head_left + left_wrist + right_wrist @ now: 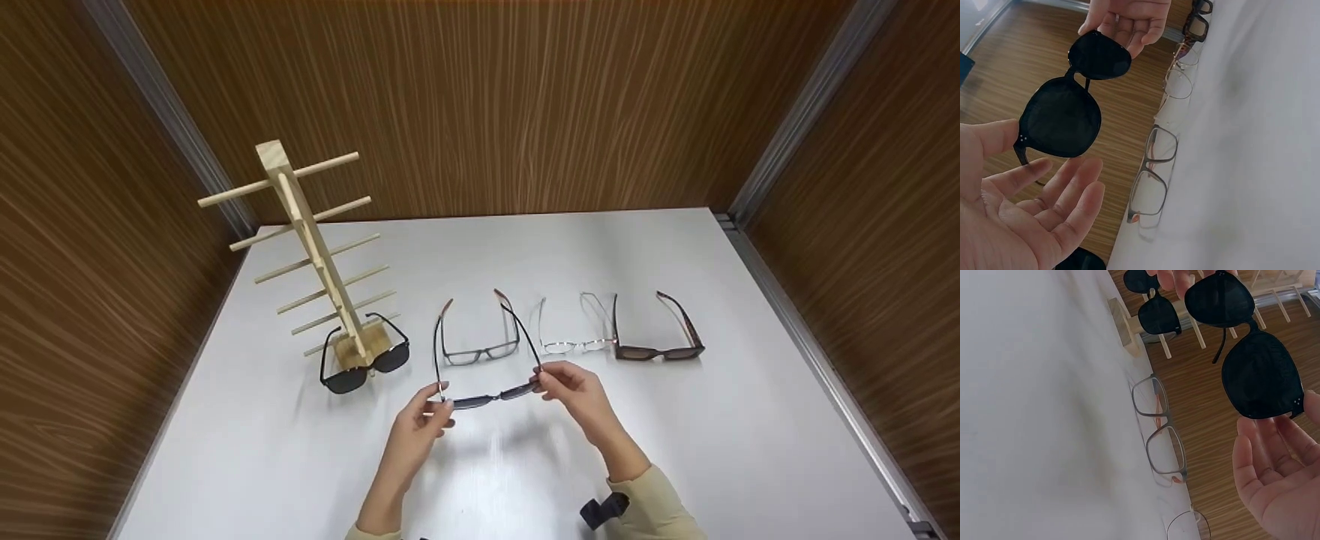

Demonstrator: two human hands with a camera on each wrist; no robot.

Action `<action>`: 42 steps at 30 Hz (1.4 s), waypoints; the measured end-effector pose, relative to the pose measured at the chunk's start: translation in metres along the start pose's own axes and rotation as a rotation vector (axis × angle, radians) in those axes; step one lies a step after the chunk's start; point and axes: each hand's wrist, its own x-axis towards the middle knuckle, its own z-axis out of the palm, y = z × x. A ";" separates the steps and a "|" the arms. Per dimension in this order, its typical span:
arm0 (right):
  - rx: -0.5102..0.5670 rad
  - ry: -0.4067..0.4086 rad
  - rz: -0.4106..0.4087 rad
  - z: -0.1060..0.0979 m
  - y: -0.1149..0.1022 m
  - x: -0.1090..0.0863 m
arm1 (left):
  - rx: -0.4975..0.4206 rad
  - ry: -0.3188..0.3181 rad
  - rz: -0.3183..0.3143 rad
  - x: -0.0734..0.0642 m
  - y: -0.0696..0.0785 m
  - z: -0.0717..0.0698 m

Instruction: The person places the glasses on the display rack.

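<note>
Both hands hold one pair of dark sunglasses above the table, temples unfolded and pointing away from the person. My left hand pinches the left hinge corner between thumb and fingers. At the opposite corner, my right hand pinches the frame the same way. The dark lenses show large in the left wrist view, where the sunglasses face the camera. Just beyond them on the table lie grey-framed eyeglasses with orange-brown temple tips. A wooden display rack with several pegs stands to the left, black sunglasses sitting on its lowest part.
To the right of the grey-framed eyeglasses lie thin wire-rimmed glasses and brown-tinted, thick-framed sunglasses, side by side with temples open. The white table is enclosed by wood-grain panels at the back and sides.
</note>
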 end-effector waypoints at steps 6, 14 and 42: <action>0.007 -0.024 -0.009 0.007 -0.004 0.007 | 0.010 0.046 0.027 -0.003 0.002 -0.005; -0.014 -0.075 -0.028 0.021 -0.023 0.007 | 0.002 0.092 0.026 -0.008 0.006 -0.015; -0.001 -0.229 -0.068 0.061 -0.042 0.026 | -0.048 0.226 0.001 -0.026 0.011 -0.048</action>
